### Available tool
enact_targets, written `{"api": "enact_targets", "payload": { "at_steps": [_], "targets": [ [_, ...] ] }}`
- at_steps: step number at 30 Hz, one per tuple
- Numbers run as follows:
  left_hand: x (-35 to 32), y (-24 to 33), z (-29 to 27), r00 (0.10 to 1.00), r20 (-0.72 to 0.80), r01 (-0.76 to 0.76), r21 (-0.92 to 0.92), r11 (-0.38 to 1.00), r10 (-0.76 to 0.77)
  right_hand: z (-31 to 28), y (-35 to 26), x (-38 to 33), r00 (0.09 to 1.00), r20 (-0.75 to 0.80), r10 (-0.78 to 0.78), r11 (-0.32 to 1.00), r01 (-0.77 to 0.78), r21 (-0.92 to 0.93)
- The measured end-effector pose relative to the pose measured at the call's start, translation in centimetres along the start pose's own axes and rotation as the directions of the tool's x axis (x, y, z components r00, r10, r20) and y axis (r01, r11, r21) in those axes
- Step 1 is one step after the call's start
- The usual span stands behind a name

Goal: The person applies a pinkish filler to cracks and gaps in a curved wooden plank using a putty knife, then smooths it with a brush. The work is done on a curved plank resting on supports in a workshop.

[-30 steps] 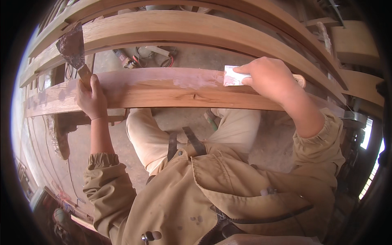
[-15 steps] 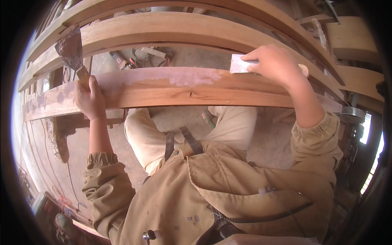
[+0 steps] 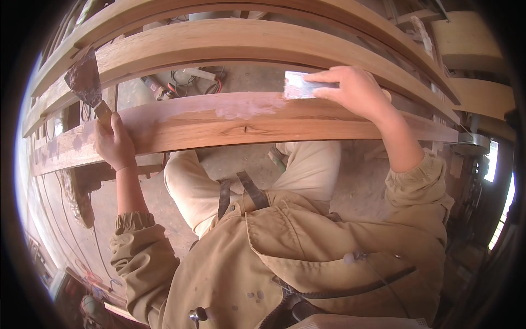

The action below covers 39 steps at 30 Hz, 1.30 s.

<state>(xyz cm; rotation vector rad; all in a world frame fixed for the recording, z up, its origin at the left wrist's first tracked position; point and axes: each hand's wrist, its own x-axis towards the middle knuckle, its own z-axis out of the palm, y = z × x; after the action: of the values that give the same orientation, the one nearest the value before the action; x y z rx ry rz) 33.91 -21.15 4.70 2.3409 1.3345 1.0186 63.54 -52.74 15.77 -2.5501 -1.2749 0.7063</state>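
In my left hand (image 3: 115,143) is the wooden handle of a wide putty knife (image 3: 85,79), its dark, stained blade pointing up over the left end of the nearest wooden beam (image 3: 329,127). My right hand (image 3: 356,90) grips a second, smaller putty knife (image 3: 298,86), its blade coated whitish. The front edge of that blade is at the beam's far upper edge, by the right end of a pinkish-white putty patch (image 3: 244,107). Most of this knife's handle is hidden in my fingers; a bit of its end shows behind the hand. The patch thins out toward the left.
More long wooden beams (image 3: 235,41) run across beyond the nearest one. On the floor behind it lie a power tool (image 3: 157,86) and cables (image 3: 189,77). A rough, pale-splashed piece (image 3: 76,200) hangs below the left end. My legs are under the beam.
My right hand has moved left along the beam with its putty knife, bringing the blade up to the putty patch. My left hand still holds its knife, with little movement.
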Motion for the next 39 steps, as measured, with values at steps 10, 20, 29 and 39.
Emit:
{"api": "enact_targets", "payload": {
  "at_steps": [10, 20, 29, 39],
  "targets": [
    [0.0, -0.1, 0.3, 1.000, 0.003, 0.005, 0.015, 1.000, -0.005, 1.3, 3.0, -0.4, 0.999, -0.010, 0.032, 0.999, -0.032, 0.022],
    [-0.1, -0.3, 0.2, 1.000, 0.025, 0.006, 0.013, 1.000, -0.006, 0.2, -0.1, 0.3, 0.996, 0.085, -0.007, 0.989, 0.019, -0.147],
    [-0.1, 0.1, 0.1, 1.000, 0.008, -0.018, 0.006, 1.000, 0.018, -0.3, -1.9, 0.1, 0.989, 0.144, 0.034, 0.981, -0.005, -0.196],
    [0.1, -0.2, 0.2, 1.000, 0.022, -0.016, 0.023, 1.000, 0.016, 0.2, -3.5, 1.0, 0.990, 0.134, 0.033, 0.929, 0.019, -0.369]
  ]
}}
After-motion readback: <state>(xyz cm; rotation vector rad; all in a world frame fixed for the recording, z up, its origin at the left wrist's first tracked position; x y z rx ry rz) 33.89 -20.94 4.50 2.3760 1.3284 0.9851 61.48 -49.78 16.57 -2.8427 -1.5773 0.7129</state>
